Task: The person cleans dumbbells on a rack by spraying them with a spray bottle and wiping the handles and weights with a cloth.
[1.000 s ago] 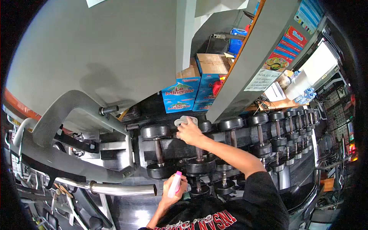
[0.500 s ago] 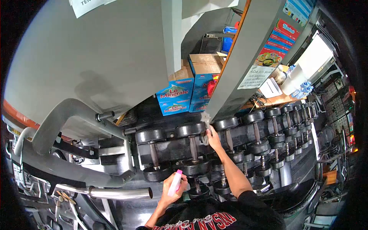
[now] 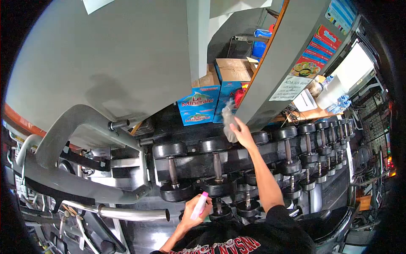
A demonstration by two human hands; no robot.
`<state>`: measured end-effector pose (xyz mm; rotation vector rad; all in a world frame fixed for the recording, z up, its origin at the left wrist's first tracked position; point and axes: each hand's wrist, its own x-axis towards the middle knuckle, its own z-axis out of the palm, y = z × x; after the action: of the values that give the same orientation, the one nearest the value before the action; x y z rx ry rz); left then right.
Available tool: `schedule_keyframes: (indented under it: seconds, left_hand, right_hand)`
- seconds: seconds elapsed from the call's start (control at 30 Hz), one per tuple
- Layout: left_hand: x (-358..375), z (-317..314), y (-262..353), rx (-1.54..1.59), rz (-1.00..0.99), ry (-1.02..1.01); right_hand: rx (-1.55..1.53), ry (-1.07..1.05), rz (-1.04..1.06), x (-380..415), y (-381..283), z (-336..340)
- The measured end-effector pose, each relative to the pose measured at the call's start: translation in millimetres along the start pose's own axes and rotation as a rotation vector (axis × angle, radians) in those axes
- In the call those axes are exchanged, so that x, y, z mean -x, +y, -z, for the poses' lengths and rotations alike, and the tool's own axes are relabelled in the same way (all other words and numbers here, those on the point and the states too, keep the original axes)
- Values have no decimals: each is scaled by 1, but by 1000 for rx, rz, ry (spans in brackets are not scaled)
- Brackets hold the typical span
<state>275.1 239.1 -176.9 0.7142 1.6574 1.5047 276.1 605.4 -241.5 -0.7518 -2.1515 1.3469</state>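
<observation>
My left hand (image 3: pixel 189 214) is wrapped round a small whitish bottle with a pink top (image 3: pixel 199 206), held tilted close to my body. It looks like a spray bottle. Higher up and to the right, my right hand (image 3: pixel 244 134) grips a grey cloth (image 3: pixel 229 122) that hangs loose and is slightly blurred. The cloth is above the far row of the rack, near the black head of a dumbbell (image 3: pixel 217 168). Another dumbbell (image 3: pixel 172 168) lies to its left. My right hand and forearm hide part of the dumbbells behind them.
Several more dumbbells (image 3: pixel 289 148) line the two-tier rack toward the right. Blue water cartons (image 3: pixel 198 103) are stacked behind it, beside a grey pillar (image 3: pixel 277 72). On the left stands a grey machine frame (image 3: pixel 46 144) with a chrome bar (image 3: pixel 135 214) sticking out toward me.
My right hand has lifted the cloth up and away from the dumbbell heads, slightly to the right. My left hand with the bottle has barely moved, and the view has shifted a little.
</observation>
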Motion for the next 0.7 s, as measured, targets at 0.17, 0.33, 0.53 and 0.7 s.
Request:
schedule_keyframes:
  seconds: [0.17, 0.33, 0.53, 0.7]
  left_hand:
    - [-3, -7, 2, 16, -4, -39]
    - [-6, -4, -2, 16, 76, -4]
    - [-17, -4, 1, -91, 43, -11]
    - [-21, -7, -2, -56, -71, -48]
  right_hand:
    - [158, -679, -184, -46, 22, -14]
    - [332, -878, -246, -68, 14, -1]
    - [477, -722, -179, -89, 71, -23]
    - [569, -1127, -287, -97, 76, -43]
